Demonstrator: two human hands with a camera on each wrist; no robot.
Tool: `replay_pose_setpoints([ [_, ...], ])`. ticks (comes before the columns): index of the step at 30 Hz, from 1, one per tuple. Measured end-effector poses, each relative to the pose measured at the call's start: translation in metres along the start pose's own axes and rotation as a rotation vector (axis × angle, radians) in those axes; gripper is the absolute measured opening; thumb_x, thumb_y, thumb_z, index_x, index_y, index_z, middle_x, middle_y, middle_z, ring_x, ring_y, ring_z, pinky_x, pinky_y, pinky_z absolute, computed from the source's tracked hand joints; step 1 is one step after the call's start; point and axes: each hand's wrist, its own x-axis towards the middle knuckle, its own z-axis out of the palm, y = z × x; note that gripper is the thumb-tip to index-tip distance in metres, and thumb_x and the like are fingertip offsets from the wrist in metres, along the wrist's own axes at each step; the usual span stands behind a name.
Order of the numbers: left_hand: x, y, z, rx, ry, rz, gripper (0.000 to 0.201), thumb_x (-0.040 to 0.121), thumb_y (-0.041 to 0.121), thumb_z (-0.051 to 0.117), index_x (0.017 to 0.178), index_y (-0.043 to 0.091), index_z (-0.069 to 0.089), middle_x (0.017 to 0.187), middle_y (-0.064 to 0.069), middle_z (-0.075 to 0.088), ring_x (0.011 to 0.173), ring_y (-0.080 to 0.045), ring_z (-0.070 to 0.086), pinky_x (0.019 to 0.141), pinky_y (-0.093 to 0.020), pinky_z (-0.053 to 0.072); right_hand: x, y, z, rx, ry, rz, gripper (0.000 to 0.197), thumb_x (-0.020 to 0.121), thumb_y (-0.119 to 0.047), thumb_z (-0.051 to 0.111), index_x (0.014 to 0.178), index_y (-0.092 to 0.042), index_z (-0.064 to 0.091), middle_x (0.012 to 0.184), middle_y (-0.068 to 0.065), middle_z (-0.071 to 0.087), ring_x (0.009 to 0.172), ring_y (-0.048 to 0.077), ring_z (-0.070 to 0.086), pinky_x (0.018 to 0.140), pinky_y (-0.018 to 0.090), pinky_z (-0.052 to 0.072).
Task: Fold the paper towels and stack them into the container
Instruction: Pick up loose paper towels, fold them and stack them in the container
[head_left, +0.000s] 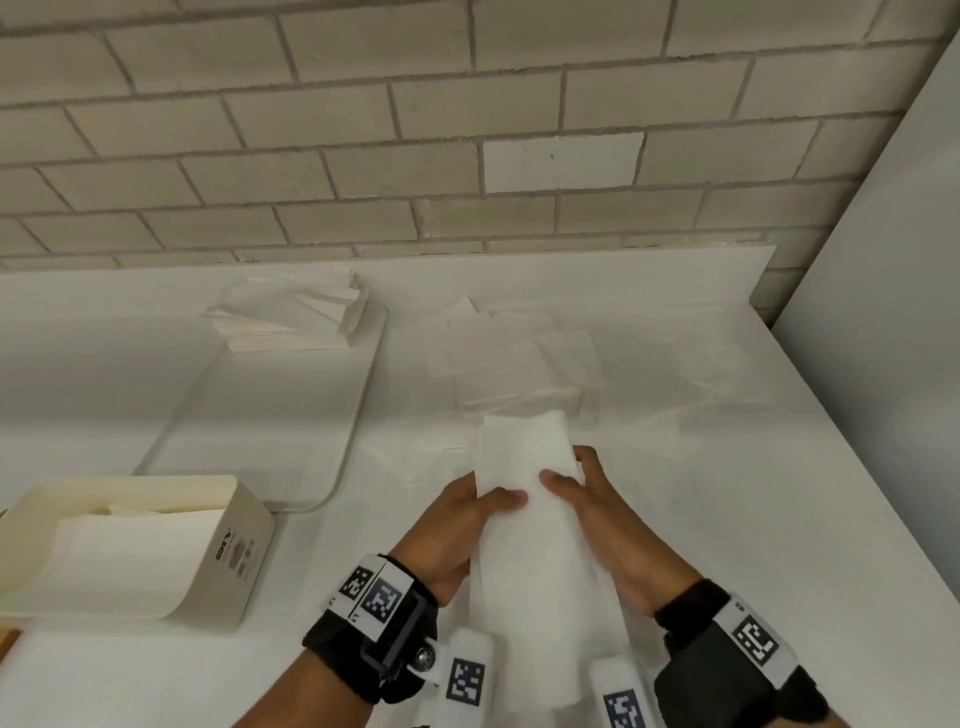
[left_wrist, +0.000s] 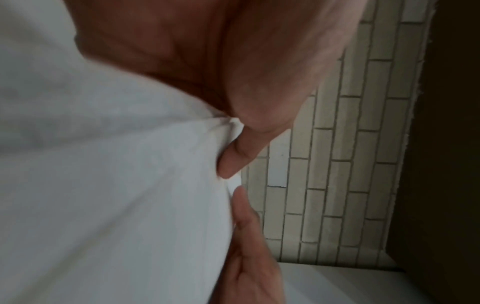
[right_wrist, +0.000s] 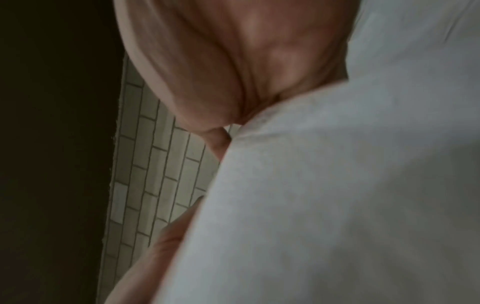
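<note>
At my far left the cream container (head_left: 228, 551) sits on the white counter (head_left: 701, 519), its open top showing folded paper already lying inside. Behind it a flat white tray (head_left: 358, 415) runs back toward the brick wall (head_left: 467, 130), and a stack of paper towels (head_left: 291, 317) rests on the tray's far end. To the right of that stack, loose sheets (head_left: 519, 353) lie spread on the counter, well apart from the container.

My left hand (head_left: 457, 525) grips the left edge of the paper towel (head_left: 524, 530) I am holding, thumb laid over the top face and the other fingers tucked beneath it. In the left wrist view my left hand (left_wrist: 233, 61) pinches the white paper towel (left_wrist: 109, 185) at its edge, with a fingertip pressed against the fold.

The towel hangs lengthwise between my two hands, its far end rising past my fingertips toward the loose sheets and its near end drooping toward my wrists. It is lifted above the counter, to the right of the container and apart from it.

My right hand (head_left: 608, 525) clamps the towel's right edge the same way, thumb on top. From the right wrist, my right hand (right_wrist: 233, 61) closes on the paper towel (right_wrist: 337, 195), which fills most of that view.
</note>
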Motion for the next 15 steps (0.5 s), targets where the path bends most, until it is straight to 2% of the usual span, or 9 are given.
replay_pose_setpoints([
  [2, -0.002, -0.004, 0.000, 0.013, 0.026, -0.024, 0.031, 0.098, 0.014, 0.059, 0.128, 0.010, 0.065, 0.118, -0.011, 0.074, 0.111, -0.030, 0.070, 0.100, -0.046, 0.054, 0.000, 0.006, 0.002, -0.135, 0.030, -0.018, 0.015, 0.101, -0.038, 0.049, 0.116, -0.037, 0.047, 0.116, 0.001, 0.067, 0.103, 0.019, 0.068, 0.097, 0.048, 0.052],
  [4, -0.007, -0.003, 0.002, 0.073, 0.093, 0.026, 0.028, 0.100, 0.017, 0.058, 0.126, 0.013, 0.066, 0.115, -0.007, 0.076, 0.108, -0.028, 0.071, 0.100, -0.048, 0.054, -0.002, 0.004, 0.007, -0.301, 0.096, -0.097, 0.009, 0.102, -0.039, 0.044, 0.111, -0.037, 0.044, 0.108, 0.004, 0.068, 0.095, 0.023, 0.068, 0.092, 0.050, 0.053],
  [5, -0.011, 0.000, 0.004, 0.158, 0.145, 0.109, 0.024, 0.101, 0.018, 0.057, 0.123, 0.017, 0.067, 0.112, -0.004, 0.077, 0.107, -0.025, 0.072, 0.099, -0.047, 0.055, -0.003, 0.001, 0.009, -0.345, 0.129, -0.160, 0.007, 0.103, -0.038, 0.042, 0.110, -0.037, 0.042, 0.103, 0.005, 0.068, 0.091, 0.023, 0.068, 0.088, 0.049, 0.054],
  [7, -0.023, 0.012, 0.012, 0.365, 0.275, 0.370, 0.021, 0.105, 0.022, 0.052, 0.120, 0.023, 0.067, 0.104, 0.004, 0.077, 0.100, -0.016, 0.072, 0.090, -0.036, 0.058, -0.011, -0.011, 0.015, -0.340, 0.152, -0.337, 0.009, 0.104, -0.035, 0.041, 0.112, -0.039, 0.040, 0.105, -0.004, 0.067, 0.091, 0.012, 0.067, 0.083, 0.038, 0.056],
  [8, -0.031, 0.022, 0.018, 0.420, 0.326, 0.512, 0.024, 0.105, 0.024, 0.049, 0.123, 0.024, 0.065, 0.101, 0.005, 0.076, 0.095, -0.012, 0.072, 0.084, -0.030, 0.058, -0.016, -0.019, 0.019, -0.297, 0.122, -0.412, 0.016, 0.104, -0.031, 0.042, 0.116, -0.040, 0.040, 0.112, -0.010, 0.064, 0.098, 0.005, 0.065, 0.086, 0.030, 0.054],
  [10, -0.048, 0.038, 0.029, 0.388, 0.348, 0.705, 0.032, 0.104, 0.027, 0.047, 0.134, 0.024, 0.061, 0.102, 0.012, 0.075, 0.094, -0.005, 0.070, 0.085, -0.024, 0.056, -0.028, -0.031, 0.025, -0.207, 0.049, -0.506, 0.035, 0.103, -0.013, 0.044, 0.123, -0.041, 0.038, 0.123, -0.018, 0.058, 0.113, -0.003, 0.058, 0.095, 0.018, 0.049],
  [12, -0.057, 0.041, 0.037, 0.342, 0.325, 0.769, 0.036, 0.102, 0.031, 0.047, 0.136, 0.023, 0.059, 0.110, 0.020, 0.073, 0.104, 0.002, 0.068, 0.091, -0.019, 0.054, -0.034, -0.034, 0.028, -0.165, 0.037, -0.555, 0.051, 0.100, 0.001, 0.040, 0.123, -0.043, 0.037, 0.128, -0.016, 0.055, 0.119, 0.000, 0.054, 0.103, 0.020, 0.045],
  [15, -0.058, 0.029, 0.041, 0.381, 0.273, 0.776, 0.040, 0.102, 0.032, 0.046, 0.137, 0.019, 0.058, 0.119, 0.013, 0.072, 0.112, 0.000, 0.066, 0.096, -0.018, 0.050, -0.030, -0.028, 0.032, -0.138, 0.098, -0.569, 0.054, 0.098, 0.005, 0.037, 0.121, -0.043, 0.037, 0.129, -0.005, 0.053, 0.121, 0.008, 0.055, 0.105, 0.029, 0.045],
])
